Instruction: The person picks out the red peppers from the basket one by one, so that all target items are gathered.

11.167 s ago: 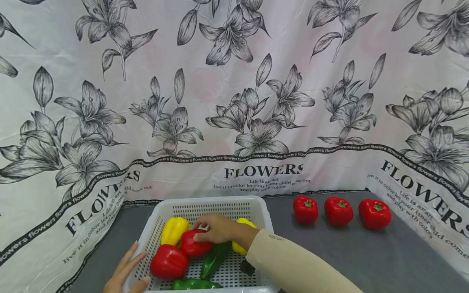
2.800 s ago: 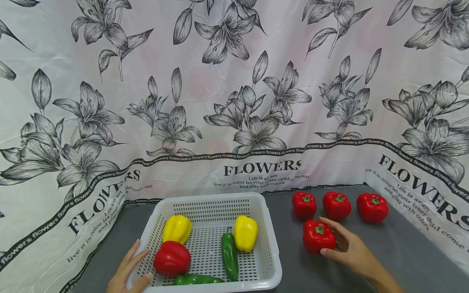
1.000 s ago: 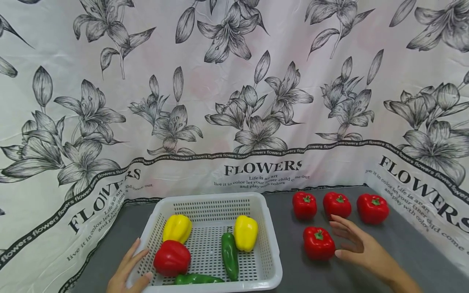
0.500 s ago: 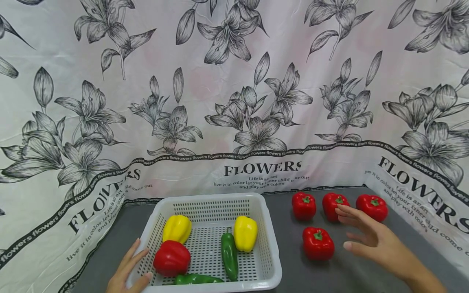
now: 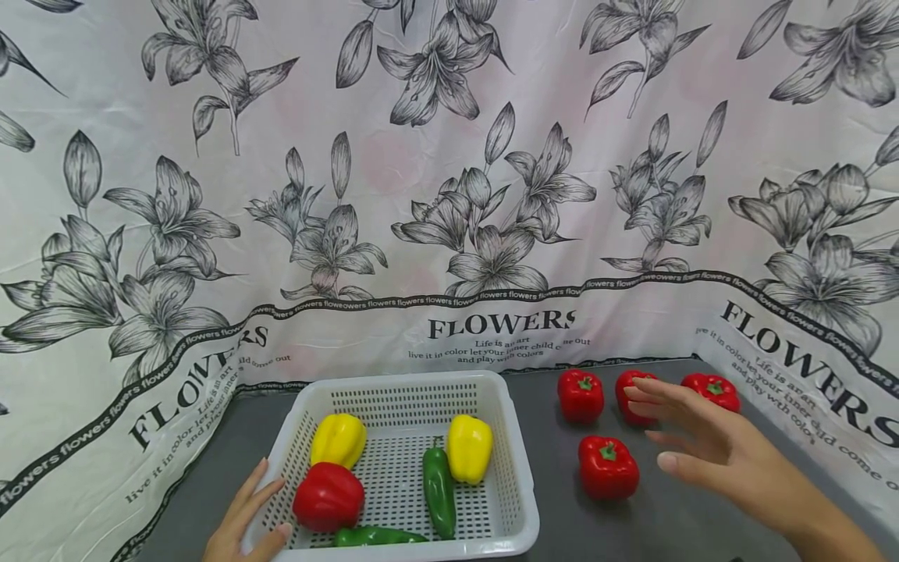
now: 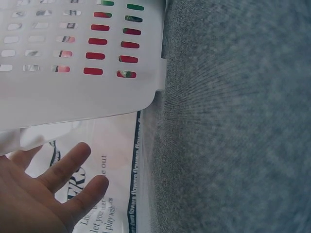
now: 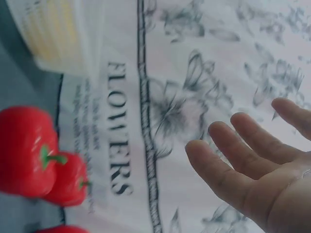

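Note:
My right hand (image 5: 723, 453) hovers over the table with its fingers spread, holding nothing. Just left of it a red bell pepper (image 5: 608, 468) stands stem up. Behind stand more red bell peppers: one on the left (image 5: 580, 396), a middle one (image 5: 630, 400) partly covered by my fingers, and a right one (image 5: 712, 388). My left hand (image 5: 242, 523) rests at the left rim of a white perforated basket (image 5: 414, 384), fingers extended; the left wrist view shows the fingers (image 6: 73, 162) straight beside the basket wall.
Inside the basket lie a red bell pepper (image 5: 328, 497), two yellow bell peppers (image 5: 339, 441), a long green pepper (image 5: 439, 493) and another green one (image 5: 379, 536) along the front wall. A flower-print cloth (image 5: 393, 234) hangs behind the grey tabletop (image 5: 548, 515).
Earlier my right hand held a red bell pepper inside the basket, then on the table before the others. It has let go and drawn away rightward. My left hand has stayed put.

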`<state>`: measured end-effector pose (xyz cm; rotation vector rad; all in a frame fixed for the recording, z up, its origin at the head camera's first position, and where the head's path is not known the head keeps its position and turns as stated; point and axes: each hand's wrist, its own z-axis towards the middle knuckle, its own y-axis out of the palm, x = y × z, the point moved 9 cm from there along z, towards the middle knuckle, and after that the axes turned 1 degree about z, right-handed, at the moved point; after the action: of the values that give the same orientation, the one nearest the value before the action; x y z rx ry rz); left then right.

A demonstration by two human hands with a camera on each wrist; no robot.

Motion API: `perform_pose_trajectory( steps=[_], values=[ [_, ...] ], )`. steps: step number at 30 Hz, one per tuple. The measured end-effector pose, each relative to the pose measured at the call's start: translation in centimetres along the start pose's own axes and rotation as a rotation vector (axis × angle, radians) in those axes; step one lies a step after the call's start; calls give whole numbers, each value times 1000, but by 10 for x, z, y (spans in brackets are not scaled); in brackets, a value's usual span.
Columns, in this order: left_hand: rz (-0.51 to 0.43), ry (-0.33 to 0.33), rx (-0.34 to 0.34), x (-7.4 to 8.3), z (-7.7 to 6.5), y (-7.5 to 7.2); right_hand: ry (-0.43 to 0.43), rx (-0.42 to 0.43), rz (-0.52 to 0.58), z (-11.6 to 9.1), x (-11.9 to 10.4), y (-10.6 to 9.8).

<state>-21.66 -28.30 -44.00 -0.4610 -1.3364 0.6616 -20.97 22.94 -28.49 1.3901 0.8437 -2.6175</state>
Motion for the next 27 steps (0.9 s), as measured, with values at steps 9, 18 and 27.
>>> perform_pose_trajectory(
  steps=[9,18,27],
  values=[
    [-29,-5,-14,-3,0,1,-30,-53,50,21,-28,18],
    [-16,11,10,-1,0,1,-8,-84,89,42,-31,39],
    [-22,0,7,-1,1,1,4,-123,125,62,-36,58]
  ],
)
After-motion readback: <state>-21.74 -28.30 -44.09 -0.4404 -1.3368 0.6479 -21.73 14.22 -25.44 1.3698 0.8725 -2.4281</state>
